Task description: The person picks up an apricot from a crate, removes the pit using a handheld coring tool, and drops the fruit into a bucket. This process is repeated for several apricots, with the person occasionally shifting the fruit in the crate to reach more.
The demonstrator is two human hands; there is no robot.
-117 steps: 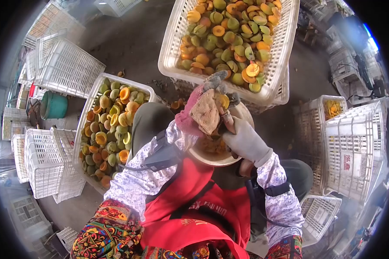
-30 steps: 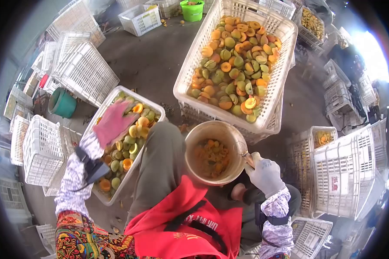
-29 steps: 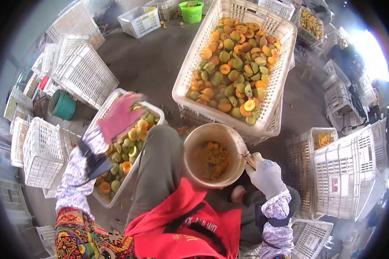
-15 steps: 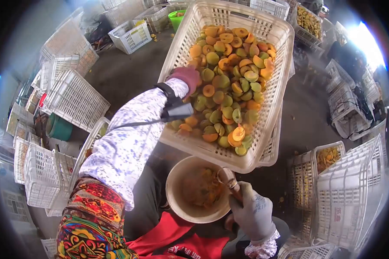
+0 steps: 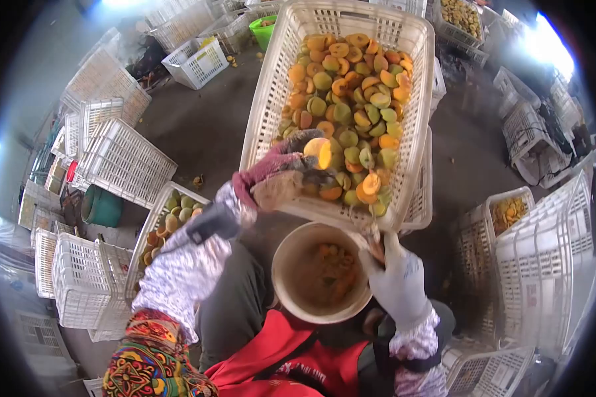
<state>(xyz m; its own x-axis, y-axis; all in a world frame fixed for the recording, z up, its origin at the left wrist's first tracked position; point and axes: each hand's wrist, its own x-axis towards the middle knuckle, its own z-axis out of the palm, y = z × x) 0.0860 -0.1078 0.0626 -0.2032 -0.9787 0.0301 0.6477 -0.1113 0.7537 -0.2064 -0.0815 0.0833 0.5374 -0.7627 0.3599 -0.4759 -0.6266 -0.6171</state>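
My left hand [image 5: 278,173], in a maroon glove, pinches a peach half [image 5: 318,153] over the near left part of a white plastic crate [image 5: 422,99]. That crate holds many orange and green peach halves [image 5: 351,99]. My right hand [image 5: 397,281], in a pale grey glove, is closed around the brown handle of a small pitting tool [image 5: 377,249], by the crate's near right corner; the tool's metal end is blurred. Below the crate, between my knees, stands a pale bucket [image 5: 283,286] with orange scraps in its bottom.
Another crate [image 5: 153,221] of fruit stands to the left, beside a green bucket [image 5: 102,206]. Stacked white crates [image 5: 122,159] line the left side, and more crates [image 5: 543,264] stand at right, one holding orange pieces. A bright green tub [image 5: 261,33] is at the back.
My left hand has come back from among the fruit toward me, now holding a peach half. My right hand with the pitting tool has risen from the bucket to the crate's near edge.
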